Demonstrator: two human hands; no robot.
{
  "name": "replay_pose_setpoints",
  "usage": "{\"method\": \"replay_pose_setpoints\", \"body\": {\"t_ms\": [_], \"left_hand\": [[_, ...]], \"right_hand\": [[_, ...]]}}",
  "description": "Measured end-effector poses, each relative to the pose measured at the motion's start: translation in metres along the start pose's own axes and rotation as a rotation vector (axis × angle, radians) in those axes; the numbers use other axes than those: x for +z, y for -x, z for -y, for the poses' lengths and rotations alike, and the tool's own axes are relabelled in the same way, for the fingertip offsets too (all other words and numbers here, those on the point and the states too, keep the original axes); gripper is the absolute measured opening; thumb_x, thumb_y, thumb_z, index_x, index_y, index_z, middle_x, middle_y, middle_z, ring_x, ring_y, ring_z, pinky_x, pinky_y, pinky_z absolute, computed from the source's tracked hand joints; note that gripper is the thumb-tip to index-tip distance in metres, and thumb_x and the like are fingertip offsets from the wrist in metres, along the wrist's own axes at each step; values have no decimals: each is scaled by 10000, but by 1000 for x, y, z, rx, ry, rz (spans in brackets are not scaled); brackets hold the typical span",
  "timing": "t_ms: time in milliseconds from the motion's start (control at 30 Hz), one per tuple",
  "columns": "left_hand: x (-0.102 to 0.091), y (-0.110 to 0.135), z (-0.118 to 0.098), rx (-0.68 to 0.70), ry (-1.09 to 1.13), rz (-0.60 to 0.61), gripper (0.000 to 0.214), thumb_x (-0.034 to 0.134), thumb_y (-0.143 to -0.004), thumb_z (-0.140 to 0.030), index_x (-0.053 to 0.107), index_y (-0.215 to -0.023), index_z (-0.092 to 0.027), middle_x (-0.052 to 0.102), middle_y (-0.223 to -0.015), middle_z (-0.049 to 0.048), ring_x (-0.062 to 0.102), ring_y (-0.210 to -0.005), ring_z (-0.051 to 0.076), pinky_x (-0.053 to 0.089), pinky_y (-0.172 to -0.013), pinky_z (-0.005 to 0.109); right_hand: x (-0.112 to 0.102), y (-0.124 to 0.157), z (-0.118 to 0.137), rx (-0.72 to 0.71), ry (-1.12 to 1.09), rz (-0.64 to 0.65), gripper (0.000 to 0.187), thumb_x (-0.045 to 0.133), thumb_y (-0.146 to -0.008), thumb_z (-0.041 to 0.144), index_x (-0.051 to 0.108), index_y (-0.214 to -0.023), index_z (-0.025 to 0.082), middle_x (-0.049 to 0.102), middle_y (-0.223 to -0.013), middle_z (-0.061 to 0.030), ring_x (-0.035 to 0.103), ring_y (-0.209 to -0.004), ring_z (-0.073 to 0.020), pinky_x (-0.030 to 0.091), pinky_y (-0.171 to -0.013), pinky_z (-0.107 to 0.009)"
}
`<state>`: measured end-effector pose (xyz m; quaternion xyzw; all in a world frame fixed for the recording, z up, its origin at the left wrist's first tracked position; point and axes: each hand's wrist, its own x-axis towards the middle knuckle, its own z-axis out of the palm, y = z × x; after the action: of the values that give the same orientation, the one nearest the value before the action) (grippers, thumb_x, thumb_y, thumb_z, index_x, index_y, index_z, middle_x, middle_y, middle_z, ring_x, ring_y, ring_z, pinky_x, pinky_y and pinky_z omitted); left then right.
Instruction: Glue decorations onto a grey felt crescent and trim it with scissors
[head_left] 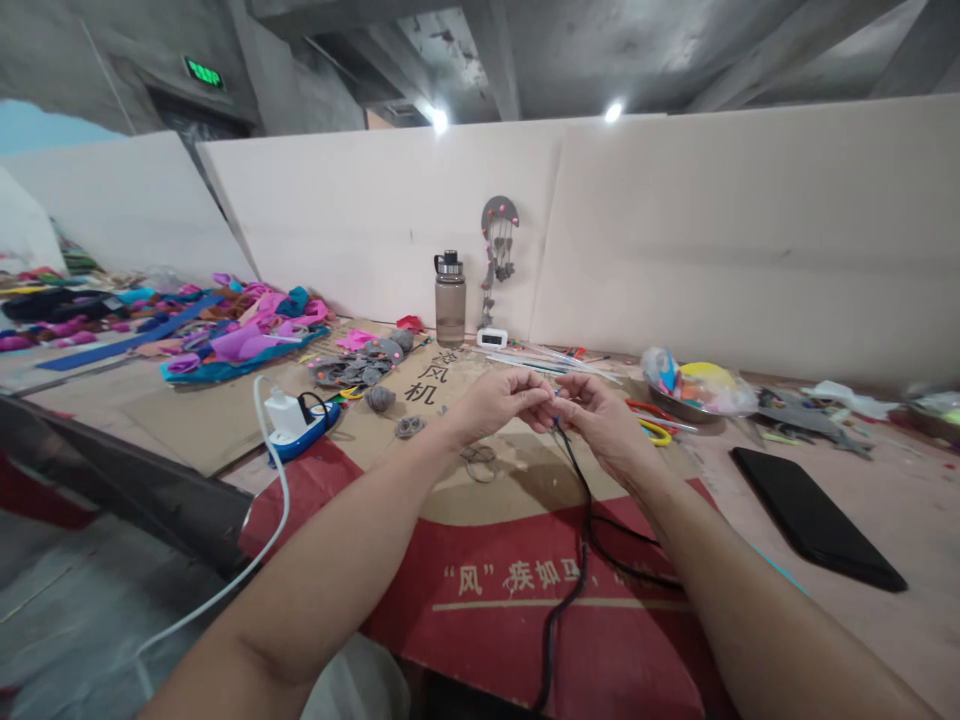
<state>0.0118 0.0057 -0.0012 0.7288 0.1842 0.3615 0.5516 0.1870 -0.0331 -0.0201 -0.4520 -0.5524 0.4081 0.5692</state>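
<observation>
My left hand point(517, 402) and my right hand point(592, 410) meet over the middle of the cardboard, thumbs and fingers pinched together at the tips. Between them sits something small, mostly hidden by the fingers, with a bit of blue at its lower side. A black cord point(574, 460) hangs down from just under the fingertips and runs over the red part of the cardboard point(480, 645) towards me. Left of my hands lie a grey yarn ball point(380, 398) and a small grey coil point(409, 427). Thin dark thread point(478, 462) lies loosely below my left hand.
A water bottle point(450, 305) and a small white display point(492, 339) stand by the back board. Yellow-handled scissors point(656, 432) lie near my right hand, a black phone point(817, 518) farther right. At left are a blue power strip point(306, 432) and colourful fabric point(247, 335).
</observation>
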Motion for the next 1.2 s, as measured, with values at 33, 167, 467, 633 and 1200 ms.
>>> {"method": "replay_pose_setpoints", "body": {"t_ms": [33, 167, 467, 633, 1200], "left_hand": [[0, -1, 1, -1, 38, 18, 287, 707, -821, -385, 611, -898, -126, 700, -750, 44, 689, -645, 128, 552, -648, 255], [-4, -1, 3, 19, -1, 54, 313, 720, -815, -389, 668, -947, -111, 718, -753, 58, 689, -657, 129, 558, -678, 261], [-10, 8, -10, 351, -835, 29, 164, 592, -868, -176, 752, -902, -189, 728, -753, 24, 647, -715, 124, 472, -758, 240], [-8, 9, -11, 397, -915, 62, 195, 540, -891, -197, 734, -877, -196, 748, -880, 55, 655, -807, 158, 466, -788, 260], [6, 3, -3, 22, 147, -5, 420, 782, -742, -483, 679, -921, -118, 731, -771, 56, 726, -724, 163, 603, -756, 311]], "right_hand": [[-1, 0, 1, -1, -2, -3, 538, 843, -586, 463, 578, -983, 214, 566, -819, 33, 509, -658, -105, 414, -591, -277], [-2, 1, 2, -7, 23, 45, 493, 831, -609, 462, 591, -964, 220, 576, -826, 28, 513, -672, -111, 425, -599, -280], [-6, 3, 2, 14, 149, 109, 447, 791, -636, 398, 604, -993, 206, 613, -875, -2, 563, -763, -140, 447, -643, -290], [-9, 1, -1, 15, 141, 98, 480, 811, -594, 356, 593, -1000, 222, 587, -854, 24, 538, -711, -121, 444, -632, -282], [-12, 1, 11, -83, 75, 87, 476, 817, -641, 425, 597, -1018, 235, 608, -901, 3, 555, -772, -145, 475, -677, -299]]}}
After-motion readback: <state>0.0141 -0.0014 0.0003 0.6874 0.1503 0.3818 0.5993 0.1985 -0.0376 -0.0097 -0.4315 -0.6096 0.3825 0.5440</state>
